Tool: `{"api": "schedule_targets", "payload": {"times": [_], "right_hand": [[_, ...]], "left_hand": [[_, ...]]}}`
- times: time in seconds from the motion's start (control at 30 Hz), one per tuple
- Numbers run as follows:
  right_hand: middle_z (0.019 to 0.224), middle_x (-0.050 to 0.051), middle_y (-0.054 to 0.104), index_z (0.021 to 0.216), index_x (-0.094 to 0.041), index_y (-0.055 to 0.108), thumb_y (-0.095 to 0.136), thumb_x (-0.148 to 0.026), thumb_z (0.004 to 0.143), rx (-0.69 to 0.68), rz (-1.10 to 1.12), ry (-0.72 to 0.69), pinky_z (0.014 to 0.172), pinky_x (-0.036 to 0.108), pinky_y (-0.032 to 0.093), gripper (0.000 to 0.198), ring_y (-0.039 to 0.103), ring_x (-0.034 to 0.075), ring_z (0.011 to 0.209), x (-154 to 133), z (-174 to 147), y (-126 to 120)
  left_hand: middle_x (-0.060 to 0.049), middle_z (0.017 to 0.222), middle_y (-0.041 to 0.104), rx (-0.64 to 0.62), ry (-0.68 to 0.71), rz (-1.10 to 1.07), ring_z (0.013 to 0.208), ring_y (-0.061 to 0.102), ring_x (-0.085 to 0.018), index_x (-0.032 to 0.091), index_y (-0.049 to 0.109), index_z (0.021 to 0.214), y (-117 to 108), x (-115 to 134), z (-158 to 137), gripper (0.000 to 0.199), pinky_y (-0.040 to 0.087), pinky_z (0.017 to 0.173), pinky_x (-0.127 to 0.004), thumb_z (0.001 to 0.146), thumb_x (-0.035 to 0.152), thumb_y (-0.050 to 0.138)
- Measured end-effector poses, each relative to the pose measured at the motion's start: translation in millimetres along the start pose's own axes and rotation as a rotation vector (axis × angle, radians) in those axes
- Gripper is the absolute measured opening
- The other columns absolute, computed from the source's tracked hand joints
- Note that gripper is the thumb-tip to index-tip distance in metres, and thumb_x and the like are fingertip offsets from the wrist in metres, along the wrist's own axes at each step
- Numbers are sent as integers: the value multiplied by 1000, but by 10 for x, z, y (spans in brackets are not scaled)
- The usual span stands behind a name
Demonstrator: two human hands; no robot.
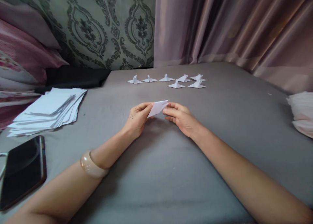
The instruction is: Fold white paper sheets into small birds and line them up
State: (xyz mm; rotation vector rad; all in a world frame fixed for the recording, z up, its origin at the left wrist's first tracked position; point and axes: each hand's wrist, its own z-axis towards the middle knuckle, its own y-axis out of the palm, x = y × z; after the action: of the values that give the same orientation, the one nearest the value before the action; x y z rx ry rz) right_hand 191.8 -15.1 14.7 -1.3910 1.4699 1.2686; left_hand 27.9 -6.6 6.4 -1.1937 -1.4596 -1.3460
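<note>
We hold one folded white paper (157, 109) between our two hands. It is small, plain and sharp-edged, creased into a slanted, diamond-like shape. Its left edge sits under the thumb of our left hand (139, 118); its upper tip points toward the fingertips of our right hand (181, 117), at its right edge. Its broad face tilts up toward us.

Green damask wall (111, 28), mauve curtains (178, 25), grey-covered surface (232, 113)
</note>
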Motion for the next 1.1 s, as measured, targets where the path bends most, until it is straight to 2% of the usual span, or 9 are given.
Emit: {"api": "schedule_targets", "payload": {"times": [0.13, 0.23, 0.33, 0.5, 0.6, 0.7, 0.8, 0.93, 1.1], "right_hand": [[94, 4, 66, 84, -18, 66, 73, -42, 70, -58, 5, -37, 75, 26, 46, 28, 60, 15, 90, 39, -24, 25], [87, 3, 66, 81, -18, 67, 72, -43, 71, -33, -21, -41, 72, 26, 46, 28, 60, 14, 85, 46, -25, 12], [85, 2, 67, 78, -17, 65, 73, -41, 70, -30, -83, -27, 67, 26, 45, 26, 61, 14, 79, 15, -34, 3], [74, 1, 67, 88, -18, 62, 70, -35, 73, 43, -192, -59, 64, 26, 46, 24, 61, 13, 69, -11, -28, 5], [67, -2, 65, 94, -21, 57, 69, -33, 74, 70, -254, -155, 63, 26, 46, 26, 61, 13, 66, 16, 3, -32], [67, -2, 64, 90, -21, 59, 66, -30, 76, 14, -390, -219, 63, 27, 46, 17, 61, 14, 66, 51, 35, -86], [75, 2, 68, 85, -19, 64, 63, -25, 77, -3, -567, -220, 68, 28, 47, 10, 63, 15, 71, 84, 61, -125], [83, 4, 71, 85, -19, 66, 60, -22, 78, 0, -695, -240, 73, 30, 48, 10, 65, 16, 77, 124, 83, -138], [84, 4, 71, 85, -21, 68, 55, -24, 81, 0, -798, -270, 74, 29, 46, 14, 64, 16, 78, 125, 54, -128]], "left_hand": [[-2, 77, 65, -65, -57, -104, 69, 57, -11, 14, 70, 81, 18, 8, -21, 26, 45, 58, -20, 65, 32, 79], [-3, 79, 65, -143, -108, -108, 74, 60, -13, 15, 68, 80, 11, 29, -42, 29, 47, 61, -22, 71, 42, 75], [-3, 74, 64, -205, -142, -58, 69, 59, -13, 15, 66, 77, -12, 36, -45, 36, 46, 62, -23, 75, 50, 70], [-3, 68, 63, -171, -122, 102, 60, 54, -9, 12, 70, 75, -47, 24, -23, 22, 41, 59, -21, 68, 32, 77], [-2, 64, 62, -150, -112, 227, 59, 52, -10, 12, 71, 72, -47, 44, -31, 20, 38, 56, -21, 71, 32, 71], [-1, 61, 59, -122, -50, 484, 54, 47, -9, 14, 70, 70, -49, 58, -55, 24, 33, 51, -22, 75, 37, 65], [-1, 66, 61, -167, 43, 731, 58, 48, -11, 15, 70, 78, -74, 27, -65, 24, 34, 52, -23, 78, 38, 61], [-2, 81, 62, -220, 233, 908, 66, 52, -12, 18, 67, 96, -109, -30, -58, 22, 42, 62, -25, 76, 26, 60], [-4, 90, 60, -321, 345, 1070, 70, 54, -13, 20, 70, 94, -106, -9, -88, 30, 44, 68, -27, 73, 12, 50]]}}
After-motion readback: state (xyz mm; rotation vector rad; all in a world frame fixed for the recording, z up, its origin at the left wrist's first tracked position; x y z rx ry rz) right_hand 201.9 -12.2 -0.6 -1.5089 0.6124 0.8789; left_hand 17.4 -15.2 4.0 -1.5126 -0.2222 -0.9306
